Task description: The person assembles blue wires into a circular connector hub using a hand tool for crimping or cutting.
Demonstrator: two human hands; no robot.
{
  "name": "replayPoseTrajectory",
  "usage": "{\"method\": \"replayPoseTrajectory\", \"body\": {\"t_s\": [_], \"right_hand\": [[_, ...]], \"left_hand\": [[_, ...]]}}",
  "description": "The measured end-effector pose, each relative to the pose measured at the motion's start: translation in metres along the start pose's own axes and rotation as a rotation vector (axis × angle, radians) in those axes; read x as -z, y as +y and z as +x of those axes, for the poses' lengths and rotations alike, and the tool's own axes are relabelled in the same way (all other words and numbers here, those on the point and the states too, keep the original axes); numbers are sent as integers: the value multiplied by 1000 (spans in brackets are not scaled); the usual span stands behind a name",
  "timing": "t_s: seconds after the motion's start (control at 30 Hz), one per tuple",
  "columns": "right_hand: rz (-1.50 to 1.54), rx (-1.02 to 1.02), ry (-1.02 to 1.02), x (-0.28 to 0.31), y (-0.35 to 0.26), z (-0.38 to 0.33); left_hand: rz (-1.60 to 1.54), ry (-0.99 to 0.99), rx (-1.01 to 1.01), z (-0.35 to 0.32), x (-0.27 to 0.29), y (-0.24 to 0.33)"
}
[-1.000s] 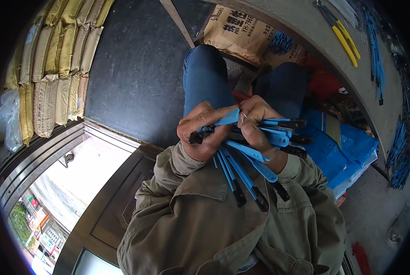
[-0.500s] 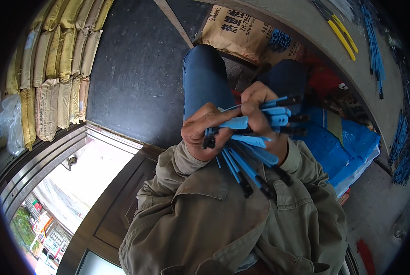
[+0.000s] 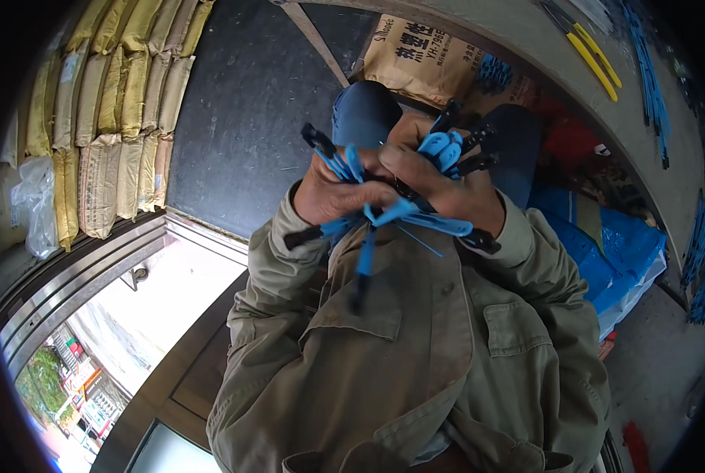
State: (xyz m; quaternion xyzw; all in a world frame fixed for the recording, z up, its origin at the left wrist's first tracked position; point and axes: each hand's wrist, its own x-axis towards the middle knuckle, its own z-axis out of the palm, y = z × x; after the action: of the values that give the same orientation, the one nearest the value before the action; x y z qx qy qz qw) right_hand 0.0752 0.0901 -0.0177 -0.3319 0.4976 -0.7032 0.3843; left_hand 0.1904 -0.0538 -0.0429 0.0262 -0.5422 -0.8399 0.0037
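Note:
Both hands are raised close together in front of my chest, above my knees. My left hand (image 3: 333, 193) is closed on a few slim blue plastic strips with black ends (image 3: 326, 154), whose tips stick out past the fingers. My right hand (image 3: 435, 177) grips a bunch of similar blue strips (image 3: 445, 150), fanned upward and to the right. Below and between the hands, more strips (image 3: 366, 256) point down and sideways, one blurred by motion. A thin blue sliver (image 3: 420, 240) slants beneath them. The fingertips where the hands meet are partly hidden.
On the right, a curved-looking bench (image 3: 526, 39) carries yellow-handled pliers (image 3: 595, 59) and loose blue strips (image 3: 654, 98). Under it lie a brown paper sack (image 3: 415, 59) and a blue bag (image 3: 605, 256). Stacked sacks (image 3: 100, 110) stand left, beside a dark panel (image 3: 242, 110).
My hands have moved away from my body and slightly left. The strips that bunched downward now spread out in several directions around both hands.

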Motion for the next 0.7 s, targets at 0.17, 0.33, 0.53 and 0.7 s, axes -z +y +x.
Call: {"method": "replayPoseTrajectory", "body": {"t_s": [0.17, 0.33, 0.53, 0.7], "right_hand": [[-221, 140, -286, 14, 2, 10], [-399, 162, -523, 13, -9, 21], [-391, 255, -497, 8, -9, 16], [-447, 280, -397, 13, -4, 8]], "left_hand": [[-388, 44, -104, -9, 7, -5], [-460, -251, -92, -4, 31, -15], [-289, -378, -40, -10, 44, -22], [-253, -515, -177, 5, 46, -33]]}}
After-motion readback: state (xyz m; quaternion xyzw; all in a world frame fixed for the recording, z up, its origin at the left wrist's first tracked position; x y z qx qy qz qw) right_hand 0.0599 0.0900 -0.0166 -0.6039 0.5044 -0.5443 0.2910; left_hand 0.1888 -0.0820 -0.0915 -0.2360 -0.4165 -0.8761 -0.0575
